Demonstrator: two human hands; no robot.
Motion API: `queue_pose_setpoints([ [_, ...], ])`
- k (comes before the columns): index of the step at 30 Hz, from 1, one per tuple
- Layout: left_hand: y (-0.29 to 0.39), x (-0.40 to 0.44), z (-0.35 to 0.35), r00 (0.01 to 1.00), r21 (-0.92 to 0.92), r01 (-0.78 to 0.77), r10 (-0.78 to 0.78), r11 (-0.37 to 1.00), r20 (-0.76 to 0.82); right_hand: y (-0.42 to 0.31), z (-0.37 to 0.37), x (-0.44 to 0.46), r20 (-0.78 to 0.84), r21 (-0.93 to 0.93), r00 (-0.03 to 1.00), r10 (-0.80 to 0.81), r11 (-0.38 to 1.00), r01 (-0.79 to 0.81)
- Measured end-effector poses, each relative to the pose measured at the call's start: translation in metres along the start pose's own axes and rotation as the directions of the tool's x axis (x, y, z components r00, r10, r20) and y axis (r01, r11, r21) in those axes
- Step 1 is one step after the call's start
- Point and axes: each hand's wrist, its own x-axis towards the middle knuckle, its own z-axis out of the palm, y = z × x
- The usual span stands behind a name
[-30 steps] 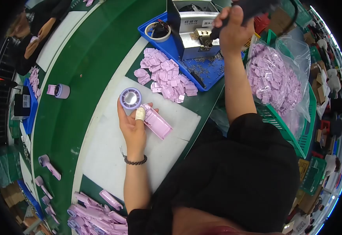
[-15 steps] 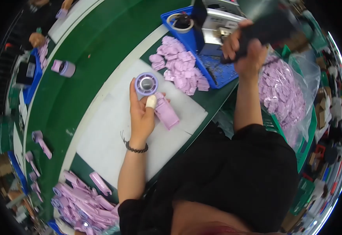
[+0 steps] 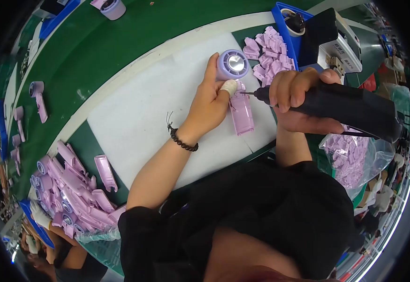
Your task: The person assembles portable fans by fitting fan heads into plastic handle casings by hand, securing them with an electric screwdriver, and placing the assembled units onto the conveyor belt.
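Observation:
My left hand is closed around the neck of a pink handheld fan. Its round lilac head, with a silver centre, faces up, and the handle points toward me. A white cover wraps my left thumb tip, which presses near the joint of head and handle. My right hand grips a black electric screwdriver lying nearly level. The thin bit points left and its tip meets the upper part of the handle; whether a screw sits there is too small to tell. A white mat lies beneath the fan.
Small pink parts are piled beside a blue tray holding a tape roll. A screw feeder box stands right of them. Pink fan pieces heap at lower left. More fans rest on the green belt. Another person's gloved hand shows lower left.
My right hand has brought the screwdriver down from the feeder box to the fan's handle. The view has turned, and the fan now appears farther right and higher.

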Motion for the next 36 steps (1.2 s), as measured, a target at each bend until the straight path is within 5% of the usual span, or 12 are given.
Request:
queue_pose_setpoints([
  [10,-0.004,0.002,0.002,0.99,0.093,-0.132,0.135,0.987,-0.031,0.011,0.004,-0.003,0.003,-0.04,0.994,0.106,0.994,-0.105],
  [20,-0.001,0.001,-0.001,0.998,0.016,-0.059,0.059,0.998,0.008,0.021,-0.003,0.003,0.306,-0.095,0.925,0.224,0.974,-0.204],
  [24,0.002,0.005,0.0,0.997,-0.064,-0.08,0.081,0.995,0.02,0.012,0.007,0.003,0.002,-0.144,0.964,0.267,0.954,-0.264],
  [29,-0.001,0.007,0.0,1.0,-0.132,-0.005,0.008,0.991,0.022,-0.021,0.0,-0.005,-0.102,-0.127,0.977,0.188,0.971,-0.201],
  [32,0.005,0.005,0.001,0.999,-0.204,0.019,-0.01,0.979,0.047,-0.042,0.006,-0.001,-0.264,-0.327,0.961,0.078,0.93,-0.166],
  [34,0.006,0.004,0.001,0.996,-0.277,0.074,-0.059,0.958,0.063,-0.057,0.012,0.01,-0.291,-0.656,0.951,0.103,0.702,-0.276],
  [36,0.005,0.003,0.002,0.999,-0.258,0.006,0.004,0.966,0.038,-0.081,0.019,0.015,-0.492,-0.739,0.785,0.375,0.296,-0.605],
])
